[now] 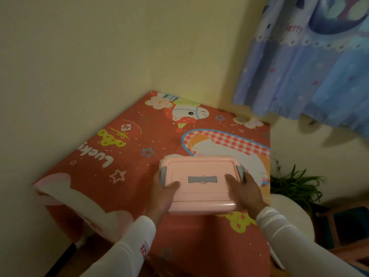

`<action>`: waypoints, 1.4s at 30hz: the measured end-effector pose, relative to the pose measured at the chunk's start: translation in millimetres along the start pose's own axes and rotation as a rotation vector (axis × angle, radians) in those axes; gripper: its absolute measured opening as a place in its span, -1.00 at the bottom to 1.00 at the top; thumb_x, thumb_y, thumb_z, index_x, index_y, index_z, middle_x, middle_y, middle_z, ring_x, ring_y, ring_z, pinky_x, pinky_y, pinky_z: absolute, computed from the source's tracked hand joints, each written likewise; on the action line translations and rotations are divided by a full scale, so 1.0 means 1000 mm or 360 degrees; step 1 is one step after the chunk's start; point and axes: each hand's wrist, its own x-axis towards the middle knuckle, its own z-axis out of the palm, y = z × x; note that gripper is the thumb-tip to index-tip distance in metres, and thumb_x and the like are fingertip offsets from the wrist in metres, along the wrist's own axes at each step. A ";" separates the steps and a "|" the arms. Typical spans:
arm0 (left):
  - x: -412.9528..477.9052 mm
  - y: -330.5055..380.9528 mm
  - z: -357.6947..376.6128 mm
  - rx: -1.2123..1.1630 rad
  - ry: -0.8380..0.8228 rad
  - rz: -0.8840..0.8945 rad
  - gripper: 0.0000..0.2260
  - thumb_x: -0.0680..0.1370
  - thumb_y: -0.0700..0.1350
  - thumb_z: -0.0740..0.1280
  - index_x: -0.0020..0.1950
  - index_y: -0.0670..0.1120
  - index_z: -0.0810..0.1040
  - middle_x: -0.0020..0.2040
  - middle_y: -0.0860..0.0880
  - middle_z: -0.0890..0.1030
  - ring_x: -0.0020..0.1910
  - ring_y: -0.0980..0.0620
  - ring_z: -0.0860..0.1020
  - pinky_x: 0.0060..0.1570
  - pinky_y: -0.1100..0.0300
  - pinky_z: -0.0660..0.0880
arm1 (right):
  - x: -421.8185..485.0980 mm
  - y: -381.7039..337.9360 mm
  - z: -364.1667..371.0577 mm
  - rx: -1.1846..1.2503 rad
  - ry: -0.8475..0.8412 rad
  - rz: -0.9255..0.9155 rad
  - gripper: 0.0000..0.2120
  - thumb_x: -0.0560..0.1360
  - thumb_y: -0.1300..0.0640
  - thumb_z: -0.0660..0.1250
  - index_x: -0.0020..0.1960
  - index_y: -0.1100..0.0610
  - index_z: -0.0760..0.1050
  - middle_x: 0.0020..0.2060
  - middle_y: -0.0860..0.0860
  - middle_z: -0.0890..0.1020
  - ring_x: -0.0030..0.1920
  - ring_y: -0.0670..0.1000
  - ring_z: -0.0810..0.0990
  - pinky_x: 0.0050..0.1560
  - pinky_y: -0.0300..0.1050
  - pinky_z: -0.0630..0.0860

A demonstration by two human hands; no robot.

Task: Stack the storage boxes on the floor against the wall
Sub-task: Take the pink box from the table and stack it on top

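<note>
A pink storage box (201,188) with a grey handle in its lid and grey side clips is held between both hands. My left hand (162,194) grips its left end, thumb lying on the lid. My right hand (244,192) grips its right end, fingers spread over the lid. The box hangs over a table covered by a red cartoon-print cloth (123,156) that sits in the room corner. Whether the box touches the cloth cannot be told. No other storage box shows.
Cream walls (99,56) meet behind the table. A blue patterned curtain (311,66) hangs at upper right. A green potted plant (293,182) and a white round object (289,208) stand right of the table, with dark wooden furniture (343,230) beyond.
</note>
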 end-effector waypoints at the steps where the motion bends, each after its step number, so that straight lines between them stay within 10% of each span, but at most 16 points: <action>1: -0.001 0.000 -0.005 0.0000 0.0015 0.0003 -0.45 0.42 -0.22 0.46 0.38 -0.03 0.38 0.17 -0.03 0.55 0.09 -0.02 0.53 0.11 0.03 0.47 | -0.003 -0.003 0.002 0.0024 -0.0023 -0.0027 -0.54 0.47 -0.13 0.37 0.25 0.09 0.43 -0.02 0.01 0.58 -0.14 -0.02 0.52 -0.07 -0.09 0.42; 13: -0.125 -0.021 -0.104 0.0095 0.0544 -0.0025 -0.28 0.47 -0.04 0.45 0.53 -0.06 0.18 0.47 -0.11 0.33 0.38 -0.15 0.36 0.30 -0.08 0.34 | -0.088 -0.019 0.051 0.0026 -0.0456 -0.0341 -0.46 0.42 -0.23 0.36 0.26 0.08 0.44 0.07 0.06 0.60 0.01 0.11 0.56 0.08 0.01 0.48; 24: -0.272 -0.071 -0.204 -0.0038 0.1039 -0.0166 -0.34 0.47 -0.09 0.46 0.49 -0.09 0.23 0.36 -0.10 0.40 0.11 0.04 0.39 0.00 0.10 0.38 | -0.217 -0.027 0.120 -0.0102 -0.0971 -0.0584 -0.43 0.39 -0.25 0.38 0.27 0.06 0.46 0.08 0.05 0.62 -0.09 0.04 0.56 -0.01 -0.03 0.48; 42: -0.446 -0.160 -0.464 -0.0114 0.1435 -0.0430 -0.31 0.48 -0.07 0.44 0.52 -0.06 0.17 0.42 -0.13 0.35 0.25 -0.07 0.39 0.11 0.06 0.37 | -0.499 -0.066 0.291 -0.0198 -0.1415 -0.0700 -0.43 0.43 -0.17 0.40 0.33 0.10 0.43 0.08 0.02 0.58 0.03 0.09 0.55 0.10 -0.01 0.47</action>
